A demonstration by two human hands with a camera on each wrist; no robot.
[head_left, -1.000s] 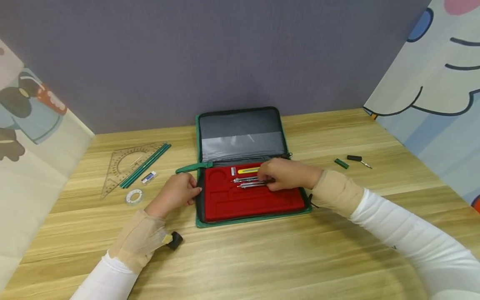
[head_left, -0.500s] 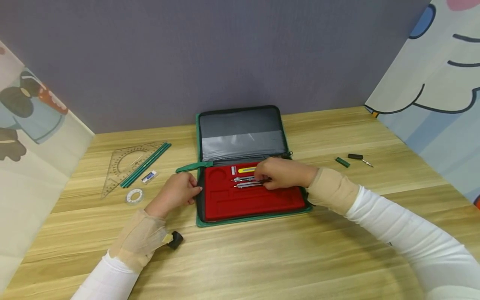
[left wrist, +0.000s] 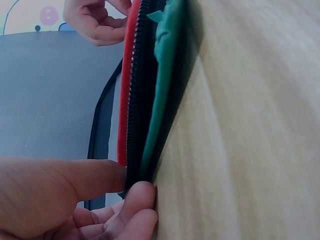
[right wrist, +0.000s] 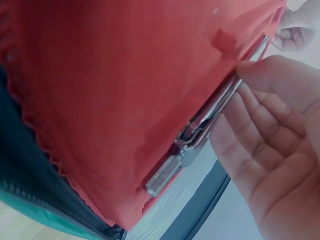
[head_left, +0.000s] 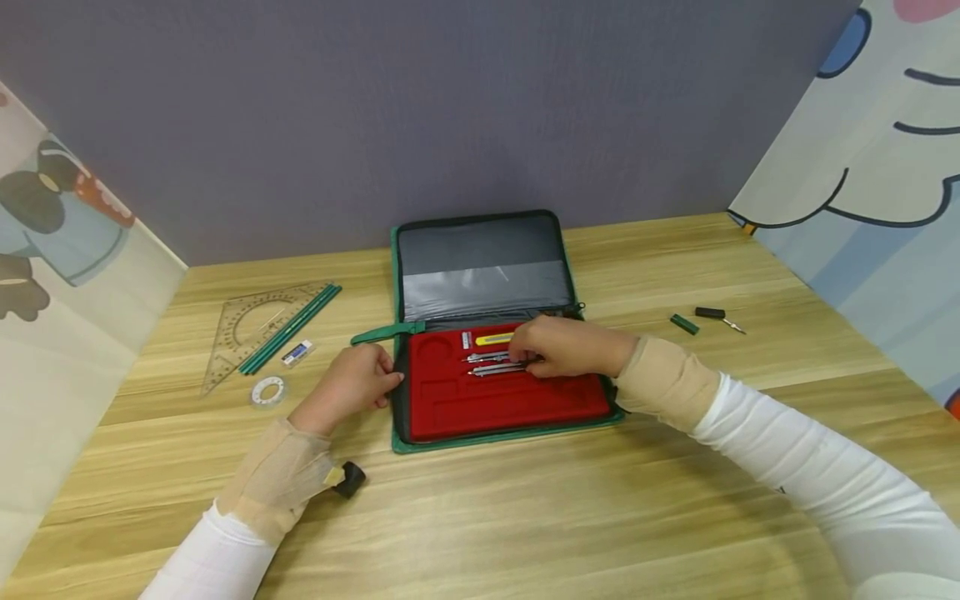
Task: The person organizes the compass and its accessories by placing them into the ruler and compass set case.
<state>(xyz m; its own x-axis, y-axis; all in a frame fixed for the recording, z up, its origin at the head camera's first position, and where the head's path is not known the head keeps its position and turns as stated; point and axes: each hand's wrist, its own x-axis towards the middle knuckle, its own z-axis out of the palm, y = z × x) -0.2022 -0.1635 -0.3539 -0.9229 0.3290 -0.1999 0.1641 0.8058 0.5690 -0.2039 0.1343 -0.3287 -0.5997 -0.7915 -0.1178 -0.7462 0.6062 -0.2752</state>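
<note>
An open green zip case (head_left: pixel 480 267) lies on the wooden table, its red tray (head_left: pixel 510 404) facing up. A metal compass (head_left: pixel 491 364) lies in the tray below a yellow item (head_left: pixel 495 339). My right hand (head_left: pixel 570 346) is curled over the compass's right end. Up close, its thumb and fingers (right wrist: pixel 265 150) pinch the compass (right wrist: pixel 200 130) against the tray (right wrist: pixel 100 75). My left hand (head_left: pixel 352 387) grips the case's left edge. The left wrist view shows thumb and fingers (left wrist: pixel 75 185) pinching the zip edge (left wrist: pixel 150 100).
At the left lie a clear set square (head_left: pixel 240 333), green pencils (head_left: pixel 292 327), an eraser (head_left: pixel 297 354) and a tape roll (head_left: pixel 267 392). A small green piece (head_left: pixel 684 325) and a black-handled tool (head_left: pixel 716 317) lie at the right. Printed panels stand on both sides.
My right hand slid the compass slightly left and up in the tray, then held still. The left hand has not moved.
</note>
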